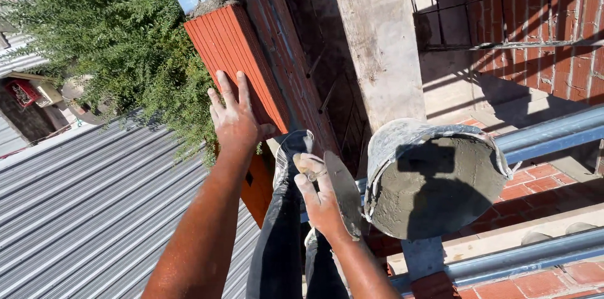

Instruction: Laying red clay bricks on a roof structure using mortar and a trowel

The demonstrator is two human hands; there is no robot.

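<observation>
My left hand (234, 118) lies flat, fingers spread, against the ribbed outer face of an orange-red hollow brick (234, 54) at the top of a wall. My right hand (319, 193) grips the handle of a mortar-smeared trowel (345, 193), blade pointing down, just left of a bucket. The bucket (402, 142) is crusted with grey and filled with wet mortar (434, 189); it rests on blue-grey metal tubes. My dark trouser legs and a shoe (293, 148) show below the hands.
A blue metal scaffold tube (553, 132) runs right, another (522, 258) lower. A corrugated metal roof (88, 204) lies far below on the left, beside a green tree (119, 28). A concrete column (377, 41) and brick walls (566, 28) stand behind.
</observation>
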